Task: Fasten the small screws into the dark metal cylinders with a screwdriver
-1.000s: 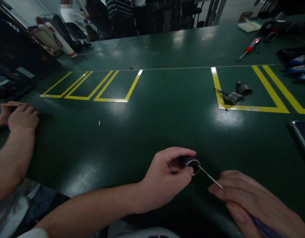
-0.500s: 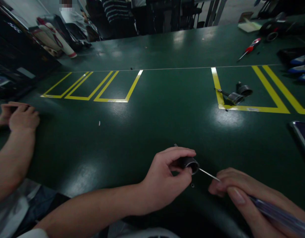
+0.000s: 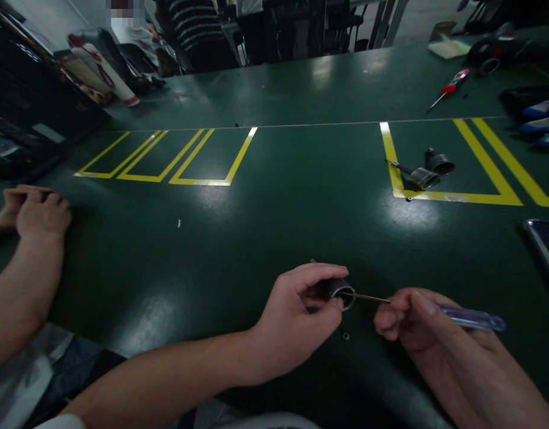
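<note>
My left hand (image 3: 296,322) grips a dark, hollow metal cup-shaped part (image 3: 337,288) between thumb and fingers, its open end facing right. A thin stem of it shows beyond the fingers. In my right hand (image 3: 430,339) is a screwdriver (image 3: 473,317) with a clear bluish handle, its thin shaft reaching into the cup's opening. Where the tip sits inside is hidden. A small nut-like piece (image 3: 345,335) lies on the table just below the cup. Two similar dark metal parts (image 3: 424,177) rest together inside a yellow taped frame at the right.
The green table (image 3: 274,226) carries yellow tape outlines (image 3: 200,182). A red screwdriver (image 3: 451,88) lies at the back right, near blue-handled tools (image 3: 540,122). A phone-like device (image 3: 545,244) is at the right edge. Another person's hands (image 3: 42,211) are at the left.
My right hand has turned, swinging the screwdriver handle upward so the tool lies nearly level. Its shaft has gone from the cup's rim into the opening. My left hand has barely shifted.
</note>
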